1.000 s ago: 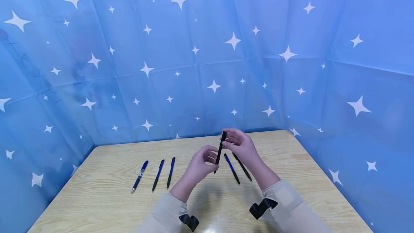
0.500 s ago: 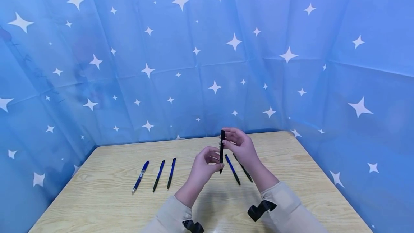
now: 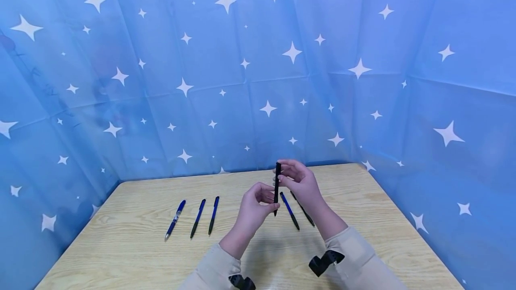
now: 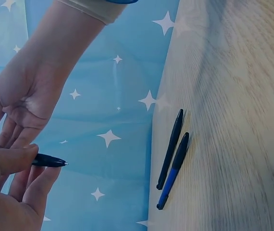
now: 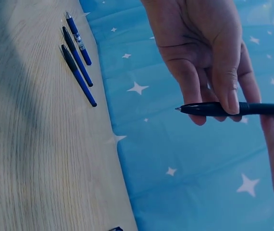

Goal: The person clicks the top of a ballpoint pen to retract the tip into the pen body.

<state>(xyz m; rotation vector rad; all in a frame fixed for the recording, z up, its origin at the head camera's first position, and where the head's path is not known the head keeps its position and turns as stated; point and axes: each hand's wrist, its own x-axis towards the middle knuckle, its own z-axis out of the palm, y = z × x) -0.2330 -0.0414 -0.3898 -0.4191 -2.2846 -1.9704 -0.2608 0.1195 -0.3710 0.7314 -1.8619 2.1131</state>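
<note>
Held nearly upright above the table is a black pen [image 3: 277, 187], its writing tip pointing down. My left hand [image 3: 253, 207] pinches the lower part between thumb and fingers. Near the top, the thumb and fingers of my right hand [image 3: 300, 182] grip the same pen. In the right wrist view the pen's metal point [image 5: 178, 109] sticks out past the left thumb. Behind the hands, a blue pen with a dark grip [image 3: 289, 211] and a black pen [image 4: 170, 149] lie side by side on the table; the right hand partly covers the black one in the head view.
On the left of the wooden table [image 3: 129, 236] lie a blue pen with a silver tip [image 3: 175, 220] and two blue pens with dark grips, one [image 3: 197, 218] beside the other [image 3: 214, 215]. A blue star-patterned curtain [image 3: 225, 115] hangs along the back and sides.
A second ago the held pen leaned; its lower end has swung right with the left hand, so it now stands nearly upright. The last half second shows almost no movement.
</note>
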